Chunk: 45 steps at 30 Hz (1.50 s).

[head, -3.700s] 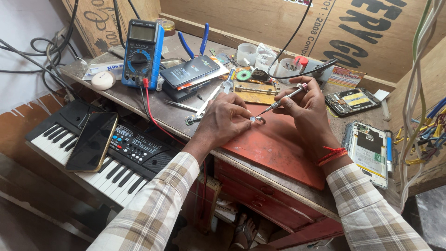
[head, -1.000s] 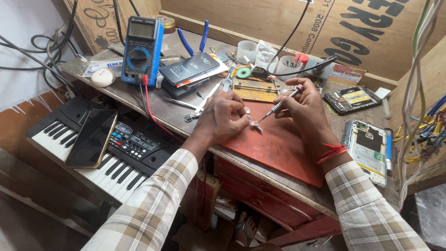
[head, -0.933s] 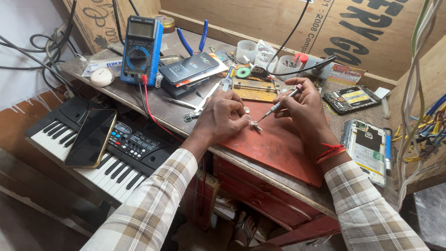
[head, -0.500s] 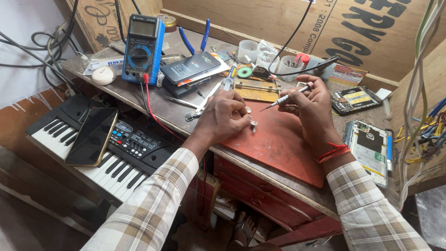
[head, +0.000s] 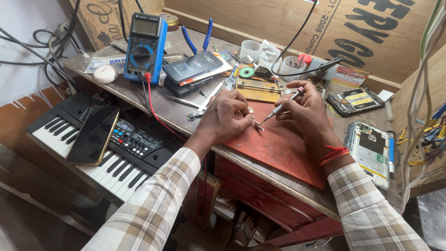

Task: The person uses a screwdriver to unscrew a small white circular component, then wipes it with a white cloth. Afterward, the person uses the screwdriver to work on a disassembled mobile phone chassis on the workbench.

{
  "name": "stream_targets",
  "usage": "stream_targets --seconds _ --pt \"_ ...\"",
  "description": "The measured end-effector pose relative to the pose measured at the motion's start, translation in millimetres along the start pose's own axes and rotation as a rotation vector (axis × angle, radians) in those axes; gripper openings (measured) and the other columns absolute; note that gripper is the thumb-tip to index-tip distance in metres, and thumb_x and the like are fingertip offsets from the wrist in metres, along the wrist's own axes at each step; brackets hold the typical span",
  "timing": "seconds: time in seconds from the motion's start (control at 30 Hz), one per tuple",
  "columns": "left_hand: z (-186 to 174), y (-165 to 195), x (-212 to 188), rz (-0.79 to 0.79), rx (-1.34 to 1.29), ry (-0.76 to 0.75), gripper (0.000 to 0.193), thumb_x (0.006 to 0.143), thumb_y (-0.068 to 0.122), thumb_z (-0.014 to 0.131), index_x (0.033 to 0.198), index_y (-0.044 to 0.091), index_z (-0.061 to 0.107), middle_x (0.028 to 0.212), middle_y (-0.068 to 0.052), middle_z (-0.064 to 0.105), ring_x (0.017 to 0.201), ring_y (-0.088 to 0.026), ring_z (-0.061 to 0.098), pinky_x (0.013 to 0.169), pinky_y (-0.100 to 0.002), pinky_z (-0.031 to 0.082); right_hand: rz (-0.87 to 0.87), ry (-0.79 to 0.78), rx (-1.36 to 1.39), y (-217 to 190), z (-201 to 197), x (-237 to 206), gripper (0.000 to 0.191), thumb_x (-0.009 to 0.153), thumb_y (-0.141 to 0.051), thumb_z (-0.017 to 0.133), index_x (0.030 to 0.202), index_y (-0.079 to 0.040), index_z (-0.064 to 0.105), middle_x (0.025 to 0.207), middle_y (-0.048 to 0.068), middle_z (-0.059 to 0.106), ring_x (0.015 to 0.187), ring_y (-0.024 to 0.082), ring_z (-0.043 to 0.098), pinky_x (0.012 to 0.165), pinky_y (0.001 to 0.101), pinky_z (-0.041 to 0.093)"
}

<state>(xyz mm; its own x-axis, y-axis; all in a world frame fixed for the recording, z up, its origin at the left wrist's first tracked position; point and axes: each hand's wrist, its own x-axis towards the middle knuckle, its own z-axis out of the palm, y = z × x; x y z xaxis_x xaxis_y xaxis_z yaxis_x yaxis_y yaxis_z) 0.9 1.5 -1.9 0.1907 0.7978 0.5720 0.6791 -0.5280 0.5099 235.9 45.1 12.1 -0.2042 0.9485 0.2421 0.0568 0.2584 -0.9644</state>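
Left hand [head: 226, 116] pinches a small metal part [head: 257, 123] on the red mat [head: 283, 148]; right hand [head: 306, 114], at 3 o'clock, closed around a screwdriver [head: 281, 107].

- The small metal part [head: 257, 123] pinched under the left hand [head: 227, 116] is too small to identify; the fingers cover most of it.
- The tip of the screwdriver [head: 280, 106] in the right hand [head: 306, 114] meets that part, but the contact point is too fine to make out.
- The keyboard [head: 116, 153] has its keys partly hidden under a dark phone [head: 93, 135], and its right end is hidden by the left sleeve.
- The black cables [head: 42, 56] at the left run out of the picture's edge.
- The coloured wires [head: 425, 130] on the right are cut off by the edge.
- Small clutter behind the white cups [head: 251, 49] is too tiny to tell apart.
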Motion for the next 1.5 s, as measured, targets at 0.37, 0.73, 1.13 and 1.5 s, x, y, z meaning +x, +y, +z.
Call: stream_targets --seconds 0.37,0.73,1.13,1.5 --pt "1.2 -2.5 -0.8 0.025 -0.004 0.013 0.017 0.076 0.025 0.079 0.069 0.01 0.074 0.091 0.002 0.069 0.095 -0.019 0.062 0.093 -0.039 0.046 -0.08 0.032 0.103 1.2 -2.6 -0.5 0.037 0.1 -0.003 0.059 0.134 -0.002 0.044 0.104 0.016 0.069 0.085 0.019 0.073 0.074 0.0328 0.065" --pt "1.3 -2.1 -0.4 -0.001 0.014 -0.005 0.016 0.077 0.024 0.08 0.069 0.011 0.075 0.092 0.002 0.07 0.095 -0.018 0.062 0.094 -0.04 0.046 -0.151 0.08 0.172 -0.8 -4.1 -0.7 0.036 0.101 -0.001 0.056 0.134 -0.002 0.042 0.106 0.017 0.07 0.088 0.021 0.073 0.078 0.0353 0.065" --pt "-0.5 -0.1 -0.2 0.031 0.007 0.028 0.012 0.082 0.024 0.076 0.078 0.012 0.078 0.094 0.0 0.069 0.097 -0.021 0.062 0.094 -0.042 0.045 -0.108 0.012 0.087 -1.2 -2.9 -1.4 0.037 0.097 0.0 0.056 0.132 0.0 0.045 0.099 0.015 0.069 0.081 0.018 0.072 0.068 0.0323 0.064" --pt "0.5 0.2 0.8 0.035 0.016 0.033 0.017 0.088 0.029 0.075 0.084 0.013 0.077 0.091 -0.002 0.07 0.095 -0.022 0.063 0.092 -0.043 0.046 -0.069 0.043 0.135 -2.9 -2.6 -2.4 0.037 0.098 -0.002 0.057 0.133 -0.001 0.045 0.102 0.015 0.069 0.084 0.018 0.072 0.072 0.0327 0.064"
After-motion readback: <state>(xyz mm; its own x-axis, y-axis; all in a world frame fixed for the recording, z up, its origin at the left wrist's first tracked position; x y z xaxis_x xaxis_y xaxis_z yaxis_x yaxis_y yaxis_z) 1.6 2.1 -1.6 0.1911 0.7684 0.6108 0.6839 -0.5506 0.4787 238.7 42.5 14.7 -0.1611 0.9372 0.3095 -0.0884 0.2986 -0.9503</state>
